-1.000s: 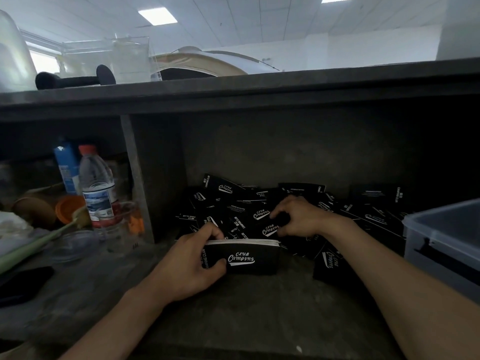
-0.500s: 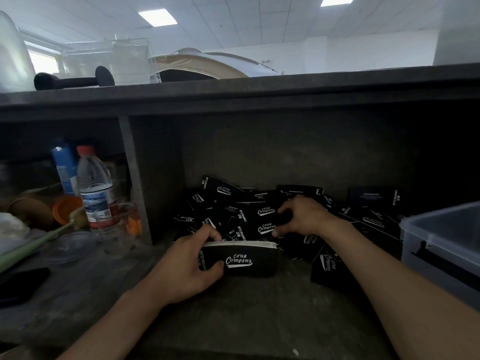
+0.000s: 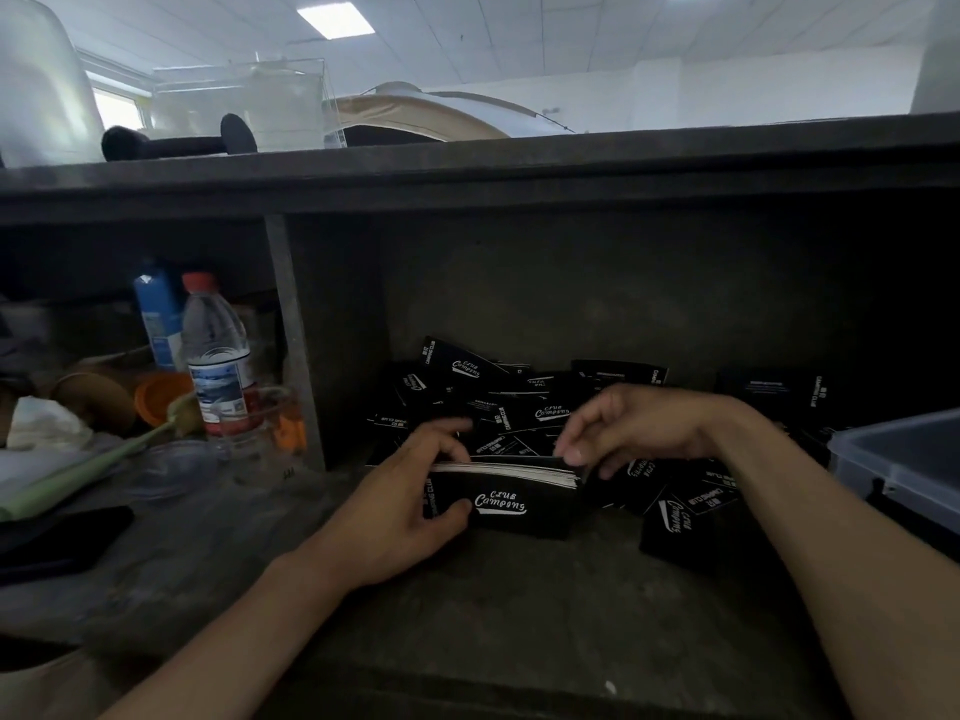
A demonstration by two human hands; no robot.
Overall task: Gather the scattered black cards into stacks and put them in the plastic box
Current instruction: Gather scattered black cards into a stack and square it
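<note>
I'm looking into a dark shelf [image 3: 519,589] that fills most of my view, with the plastic box [image 3: 898,459] at its right edge. A loose pile of black cards [image 3: 524,402] lies against the back wall of the right-hand bay, and a water bottle [image 3: 218,356] stands in the left bay. Just in front of the pile, the left hand [image 3: 395,506] grips a stack [image 3: 519,501] held on edge, printed face toward me, thumb on that face. The right hand [image 3: 639,428] arches over, curled fingers pinching the stack's right end.

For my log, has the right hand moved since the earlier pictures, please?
Yes. The right hand has drawn back from the loose cards by the back wall to the stack.
</note>
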